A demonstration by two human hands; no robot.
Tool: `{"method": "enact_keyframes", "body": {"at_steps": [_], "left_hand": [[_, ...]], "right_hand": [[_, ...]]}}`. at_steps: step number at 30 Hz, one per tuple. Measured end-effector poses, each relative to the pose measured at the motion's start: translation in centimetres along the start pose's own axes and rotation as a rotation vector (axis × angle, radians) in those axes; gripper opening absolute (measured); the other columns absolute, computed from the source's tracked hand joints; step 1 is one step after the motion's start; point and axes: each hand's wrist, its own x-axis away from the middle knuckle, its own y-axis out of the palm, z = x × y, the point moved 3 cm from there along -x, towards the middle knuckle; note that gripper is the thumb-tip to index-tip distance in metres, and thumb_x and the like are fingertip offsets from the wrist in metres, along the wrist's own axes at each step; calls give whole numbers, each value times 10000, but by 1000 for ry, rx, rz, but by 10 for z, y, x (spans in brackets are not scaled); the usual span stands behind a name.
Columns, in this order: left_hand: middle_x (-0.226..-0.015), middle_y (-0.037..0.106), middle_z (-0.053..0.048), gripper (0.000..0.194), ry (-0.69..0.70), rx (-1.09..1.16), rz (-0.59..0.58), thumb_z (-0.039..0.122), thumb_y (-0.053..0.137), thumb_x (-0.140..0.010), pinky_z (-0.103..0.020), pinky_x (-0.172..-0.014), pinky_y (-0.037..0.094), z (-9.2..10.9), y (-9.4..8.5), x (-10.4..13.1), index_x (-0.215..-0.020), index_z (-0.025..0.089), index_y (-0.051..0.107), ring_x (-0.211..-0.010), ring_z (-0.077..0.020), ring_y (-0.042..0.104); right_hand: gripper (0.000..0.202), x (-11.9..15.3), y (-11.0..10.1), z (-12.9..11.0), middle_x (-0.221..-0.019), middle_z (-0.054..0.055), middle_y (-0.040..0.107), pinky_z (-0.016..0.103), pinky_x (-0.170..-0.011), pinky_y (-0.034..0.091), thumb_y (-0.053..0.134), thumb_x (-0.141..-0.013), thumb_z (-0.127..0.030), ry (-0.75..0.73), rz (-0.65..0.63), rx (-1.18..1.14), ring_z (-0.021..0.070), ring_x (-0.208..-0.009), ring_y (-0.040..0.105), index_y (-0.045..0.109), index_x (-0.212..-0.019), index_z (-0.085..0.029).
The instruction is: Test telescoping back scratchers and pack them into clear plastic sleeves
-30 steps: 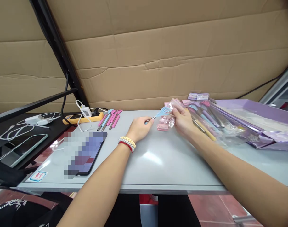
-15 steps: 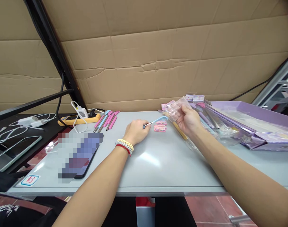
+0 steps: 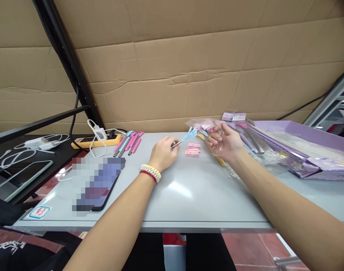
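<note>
My left hand (image 3: 166,151), with bracelets on its wrist, is closed on the metal shaft of a light blue claw-ended stick (image 3: 190,134). The claw points to the right, above the grey table (image 3: 172,195). My right hand (image 3: 224,143) holds a clear plastic bag (image 3: 194,122) between its bent fingers, close to the claw. Two small pink printed cards (image 3: 192,152) lie on the table between the hands. Beneath my right hand lies a yellow stick (image 3: 220,161) in clear wrapping.
Several pink and blue sticks (image 3: 128,143) lie at the back left, beside a yellow power strip (image 3: 97,141). A phone (image 3: 104,184) lies at the left. Wrapped sticks (image 3: 249,141) and a purple tray (image 3: 324,139) are at the right.
The blue claw has turned so its prongs show spread. The plastic bag has shifted left and flattened out, and my right hand has turned, showing its curled fingers.
</note>
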Motion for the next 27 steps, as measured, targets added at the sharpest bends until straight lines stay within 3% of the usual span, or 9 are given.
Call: {"method": "enact_keyframes", "body": {"at_steps": [3,6,8,10,15,19,22,24,27], "left_hand": [[-854,666,-19,168,101,32,-96,224,591,-826,-262,-704,447,7,4,2,-955,221,698,-769,-155,597],[-886,706,-17,210,205,85,-184,285,576,-859,-250,-725,456,14,7,5,-1017,249,709,-786,-154,625],[-915,718,-12,244,250,118,-226,313,553,-879,-242,-728,460,18,9,6,-1071,273,697,-788,-149,633],[-914,719,-12,264,264,108,-258,324,537,-888,-241,-721,462,19,11,7,-1104,289,686,-777,-149,634],[-860,696,-28,290,197,14,-269,353,504,-893,-255,-714,454,21,10,8,-1112,295,686,-768,-165,618],[-886,698,-25,302,123,42,-240,337,465,-904,-255,-735,439,25,4,7,-1094,269,690,-800,-169,613],[-901,705,-10,328,103,180,-310,319,406,-929,-233,-705,429,27,4,8,-1099,251,679,-754,-148,602],[-786,691,2,348,94,230,-383,340,376,-940,-229,-633,412,27,6,9,-1080,252,682,-647,-137,569],[-692,658,1,361,82,196,-401,355,358,-939,-244,-595,386,26,9,10,-1030,250,692,-599,-150,544]], "right_hand": [[436,4,4,-2,-436,-67,262,246,-453,412,663,-690,-570,-51,-125,-50,89,-425,338,420,-619,-215],[387,9,8,-4,-475,-58,300,274,-547,453,755,-583,-323,-124,-186,-68,104,-505,404,386,-598,-209],[304,10,10,-3,-514,-49,354,304,-605,470,693,-540,-159,-125,-192,-50,118,-554,449,407,-628,-211],[244,10,10,-1,-553,-36,411,334,-624,475,612,-532,-131,-118,-181,-27,136,-578,481,460,-698,-224],[288,5,7,4,-700,28,576,368,-554,476,501,-553,-223,-115,-19,31,196,-615,561,501,-841,-234],[239,1,4,8,-673,28,613,345,-516,487,495,-634,-241,-147,151,77,196,-578,581,500,-873,-236],[170,-4,3,9,-668,11,627,333,-536,513,526,-749,-293,-190,171,101,176,-553,583,521,-910,-239],[120,-7,3,10,-693,9,639,331,-573,533,530,-802,-336,-224,171,98,173,-583,602,529,-878,-243],[86,-9,4,12,-735,18,648,332,-649,554,467,-850,-277,-250,179,58,180,-697,639,540,-832,-234]]}}
